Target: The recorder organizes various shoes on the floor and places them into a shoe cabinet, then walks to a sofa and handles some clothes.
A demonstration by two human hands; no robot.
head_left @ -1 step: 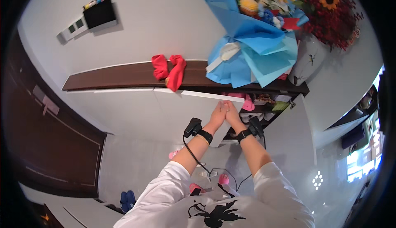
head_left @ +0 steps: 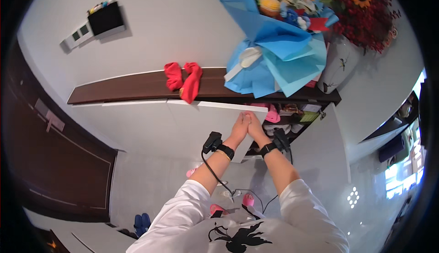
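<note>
White cabinet door [head_left: 201,125] is standing ajar, its top edge [head_left: 215,107] running leftward from the narrow grip; left hand [head_left: 240,125] and right hand [head_left: 254,124] are pressing together, the right lying nearer its free end; anything held, we cannot tell.

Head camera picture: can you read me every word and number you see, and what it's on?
I can't read any words or numbers here.
Wall panels: any marks are too small to read.
Yellow-green item in the open cupboard: too small and blurred to read.
White shirt: a black winged figure, no letters I can see.
White cabinet door: no writing that I can see.
</note>
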